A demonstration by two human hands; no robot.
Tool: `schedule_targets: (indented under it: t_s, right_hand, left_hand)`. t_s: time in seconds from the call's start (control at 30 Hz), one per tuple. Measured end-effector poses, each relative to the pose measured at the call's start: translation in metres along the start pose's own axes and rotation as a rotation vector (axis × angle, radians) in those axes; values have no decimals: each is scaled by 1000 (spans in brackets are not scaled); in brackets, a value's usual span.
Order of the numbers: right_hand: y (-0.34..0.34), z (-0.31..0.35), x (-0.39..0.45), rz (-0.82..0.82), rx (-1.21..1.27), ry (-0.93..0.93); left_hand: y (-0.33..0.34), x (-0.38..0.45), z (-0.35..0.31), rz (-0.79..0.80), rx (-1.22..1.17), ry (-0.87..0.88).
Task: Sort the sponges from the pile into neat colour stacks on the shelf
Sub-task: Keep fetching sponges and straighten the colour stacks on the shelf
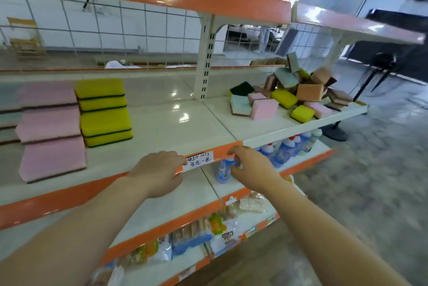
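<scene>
A loose pile of sponges (pixel 298 93) in pink, yellow, orange, teal and brown lies at the right end of the white shelf (pixel 162 123). At the left end stand a stack of pink sponges (pixel 51 132) and a stack of yellow sponges (pixel 104 112); another stack is cut off by the frame's left edge. Both hands are at the shelf's orange front edge, on a white handwritten price label (pixel 199 161). My left hand (pixel 159 172) pinches the label's left end. My right hand (pixel 250 167) pinches its right end. Neither hand holds a sponge.
Blue and white bottles (pixel 284 149) stand on the shelf below. Packaged goods (pixel 194 237) fill the lowest shelves. A white upright post (pixel 205 58) divides the two shelf bays, and a wire grid (pixel 115 28) backs them. Grey floor lies to the right.
</scene>
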State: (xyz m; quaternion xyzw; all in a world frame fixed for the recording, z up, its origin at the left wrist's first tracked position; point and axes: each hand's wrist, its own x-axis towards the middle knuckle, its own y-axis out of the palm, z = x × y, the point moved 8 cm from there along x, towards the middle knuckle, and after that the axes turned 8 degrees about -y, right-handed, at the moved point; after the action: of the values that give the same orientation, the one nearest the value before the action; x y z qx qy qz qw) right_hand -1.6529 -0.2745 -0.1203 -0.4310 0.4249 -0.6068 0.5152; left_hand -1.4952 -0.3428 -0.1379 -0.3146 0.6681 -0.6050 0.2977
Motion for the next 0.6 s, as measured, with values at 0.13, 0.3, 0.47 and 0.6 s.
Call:
schedule_targets:
  t_s: [0.13, 0.3, 0.47, 0.6]
  right_hand:
    - [-4, -36, -4, -11, 3, 67]
    - [-9, -74, -1, -6, -6, 141]
    - [-17, -111, 19, -5, -1, 178]
    - [-31, -140, 43, -30, -12, 207]
  left_hand:
    - [-1, 27, -23, -15, 13, 38]
    - [-5, 61, -51, -65, 4, 97]
    - [-7, 107, -77, -66, 38, 167]
    - [-12, 149, -89, -41, 42, 186]
